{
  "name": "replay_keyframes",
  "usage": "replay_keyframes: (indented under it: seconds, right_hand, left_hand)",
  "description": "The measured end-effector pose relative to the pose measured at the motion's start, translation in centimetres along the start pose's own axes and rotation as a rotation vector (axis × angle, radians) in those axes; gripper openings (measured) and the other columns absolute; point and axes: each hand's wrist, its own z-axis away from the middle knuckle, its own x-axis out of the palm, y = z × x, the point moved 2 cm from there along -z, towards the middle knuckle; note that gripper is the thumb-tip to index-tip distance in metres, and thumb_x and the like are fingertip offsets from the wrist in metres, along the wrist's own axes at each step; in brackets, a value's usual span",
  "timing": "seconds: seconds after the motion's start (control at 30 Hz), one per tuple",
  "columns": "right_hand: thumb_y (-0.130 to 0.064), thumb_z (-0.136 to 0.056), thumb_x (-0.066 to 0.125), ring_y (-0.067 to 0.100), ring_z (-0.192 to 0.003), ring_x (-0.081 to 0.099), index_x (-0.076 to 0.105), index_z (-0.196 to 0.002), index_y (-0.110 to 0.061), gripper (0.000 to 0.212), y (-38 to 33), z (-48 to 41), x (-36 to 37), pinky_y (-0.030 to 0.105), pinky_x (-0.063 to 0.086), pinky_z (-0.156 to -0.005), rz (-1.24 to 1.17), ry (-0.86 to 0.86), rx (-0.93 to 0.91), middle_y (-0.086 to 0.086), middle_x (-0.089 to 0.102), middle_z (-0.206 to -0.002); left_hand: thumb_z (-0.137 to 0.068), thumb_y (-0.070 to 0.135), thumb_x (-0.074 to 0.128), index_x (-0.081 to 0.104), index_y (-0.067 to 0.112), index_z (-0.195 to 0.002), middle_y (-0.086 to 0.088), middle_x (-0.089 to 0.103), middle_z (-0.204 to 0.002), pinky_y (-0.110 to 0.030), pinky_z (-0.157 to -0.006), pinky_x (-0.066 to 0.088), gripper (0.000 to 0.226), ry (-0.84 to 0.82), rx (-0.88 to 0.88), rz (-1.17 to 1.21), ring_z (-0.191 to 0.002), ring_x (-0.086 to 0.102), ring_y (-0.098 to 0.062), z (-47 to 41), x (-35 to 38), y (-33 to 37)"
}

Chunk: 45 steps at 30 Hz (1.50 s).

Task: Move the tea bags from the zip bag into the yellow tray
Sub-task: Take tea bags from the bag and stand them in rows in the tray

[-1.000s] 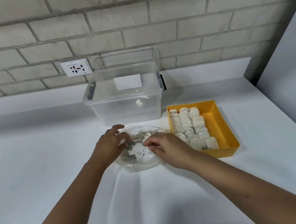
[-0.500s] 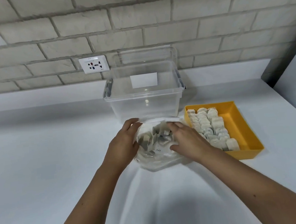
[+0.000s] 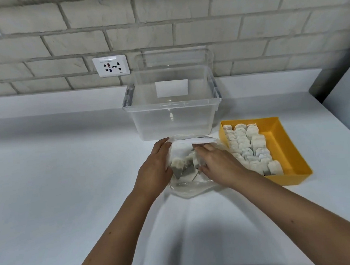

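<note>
A clear zip bag [image 3: 188, 187] lies on the white table in front of me, its mouth pulled open toward the far side. Several tea bags [image 3: 180, 166] show inside it between my hands. My left hand [image 3: 155, 168] grips the bag's left rim and holds it up. My right hand [image 3: 217, 162] reaches into the mouth, fingers and thumb curled round a tea bag there. Just to the right stands the yellow tray [image 3: 286, 143] with several rows of white tea bags [image 3: 254, 144] filling its left half.
A clear plastic storage box [image 3: 173, 119] stands right behind the zip bag, its lid leaning on the brick wall. A wall socket [image 3: 111, 65] is at the back left. A white panel [image 3: 349, 85] bounds the table's right side.
My hands have spread the bag's mouth wider and lifted its rim. My right hand has gone from the bag's right edge into the mouth among the tea bags.
</note>
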Motion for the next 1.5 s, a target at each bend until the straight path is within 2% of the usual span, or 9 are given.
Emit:
replay_keyframes:
  seconds: [0.13, 0.33, 0.6, 0.87, 0.97, 1.13, 1.27, 1.4, 1.5]
  right_hand:
    - [-0.034, -0.091, 0.061, 0.027, -0.135, 0.040, 0.027, -0.149, -0.012, 0.070, 0.6, -1.3, 1.6, 0.037, 0.042, -0.101, 0.067, -0.091, 0.159, 0.011, 0.043, -0.146]
    - [-0.024, -0.078, 0.075, 0.024, -0.125, 0.047, 0.050, -0.138, -0.016, 0.065, 1.1, -0.9, 1.1, 0.027, 0.037, -0.099, -0.132, -0.125, 0.101, 0.008, 0.056, -0.133]
    - [-0.015, -0.072, 0.079, 0.017, -0.098, 0.060, 0.066, -0.106, -0.017, 0.036, 1.0, 0.2, 0.8, 0.030, 0.048, -0.087, -0.287, 0.152, 0.091, 0.000, 0.060, -0.108]
    - [-0.020, -0.079, 0.076, 0.016, -0.087, 0.059, 0.071, -0.089, -0.016, 0.012, 0.8, 1.3, 0.2, 0.028, 0.046, -0.075, -0.250, 0.152, 0.111, -0.006, 0.059, -0.090]
    - [-0.021, -0.080, 0.077, 0.012, -0.080, 0.058, 0.072, -0.087, -0.018, 0.009, 0.8, 1.7, -0.8, 0.028, 0.049, -0.074, -0.304, 0.188, 0.120, -0.005, 0.066, -0.090]
    - [-0.019, -0.077, 0.080, 0.001, -0.062, 0.056, 0.073, -0.080, -0.018, 0.008, -0.1, 1.7, -2.6, 0.022, 0.049, -0.067, -0.533, 0.236, 0.129, -0.016, 0.063, -0.070]
    - [-0.022, -0.076, 0.081, 0.002, -0.059, 0.058, 0.073, -0.082, -0.019, 0.010, -0.8, 1.7, -3.0, 0.011, 0.043, -0.060, -0.634, 0.211, 0.133, -0.017, 0.062, -0.064]
    - [-0.022, -0.080, 0.078, 0.003, -0.064, 0.060, 0.073, -0.092, -0.020, 0.013, 0.5, 1.4, -2.1, 0.018, 0.049, -0.067, -0.623, 0.160, 0.167, -0.008, 0.070, -0.083]
    - [-0.013, -0.088, 0.067, 0.007, -0.068, 0.061, 0.072, -0.100, -0.016, 0.013, 1.3, 1.3, -0.9, 0.021, 0.049, -0.070, -0.525, 0.137, 0.212, -0.002, 0.071, -0.088]
  left_hand:
    - [-0.079, 0.004, 0.061, 0.041, 0.023, -0.144, 0.015, 0.028, -0.155, -0.037, -0.080, 0.055, 0.071, -0.043, -0.019, -0.005, -0.122, 0.053, -0.015, -0.2, 0.6, 0.4]
    - [-0.078, 0.008, 0.067, 0.040, 0.024, -0.146, 0.015, 0.032, -0.152, -0.041, -0.092, 0.053, 0.075, -0.055, -0.058, 0.049, -0.128, 0.050, -0.012, -0.1, 0.6, -0.1]
    - [-0.082, 0.018, 0.073, 0.046, 0.029, -0.144, 0.011, 0.022, -0.159, -0.034, -0.082, 0.052, 0.069, 0.017, -0.074, -0.032, -0.133, 0.043, -0.015, 0.4, 0.1, 0.5]
    - [-0.076, 0.015, 0.080, 0.068, 0.026, -0.099, 0.007, 0.047, -0.141, -0.023, -0.062, 0.038, 0.029, 0.309, 0.042, -0.021, -0.112, 0.043, -0.011, 1.4, 0.1, 2.2]
    - [-0.076, 0.023, 0.081, 0.069, 0.030, -0.099, 0.009, 0.060, -0.127, -0.025, -0.082, 0.027, 0.026, 0.342, 0.082, -0.124, -0.101, 0.055, -0.017, 1.8, 0.4, 2.7]
    - [-0.078, 0.049, 0.075, 0.067, 0.039, -0.110, 0.016, 0.068, -0.108, -0.027, -0.076, 0.017, 0.034, 0.265, 0.045, -0.171, -0.088, 0.061, -0.013, 2.6, 1.3, 3.0]
    - [-0.088, 0.053, 0.065, 0.069, 0.041, -0.097, 0.021, 0.068, -0.091, -0.029, -0.078, 0.021, 0.015, 0.225, -0.019, -0.033, -0.080, 0.057, -0.008, 2.5, 1.4, 3.2]
    - [-0.092, 0.040, 0.067, 0.072, 0.030, -0.081, 0.017, 0.070, -0.075, -0.028, -0.071, 0.043, 0.015, 0.211, -0.121, 0.168, -0.069, 0.061, -0.004, 2.3, 0.8, 2.6]
    - [-0.094, 0.035, 0.063, 0.068, 0.027, -0.082, 0.018, 0.069, -0.077, -0.028, -0.069, 0.047, 0.015, 0.197, -0.262, 0.216, -0.076, 0.064, -0.006, 2.4, 0.4, 2.2]
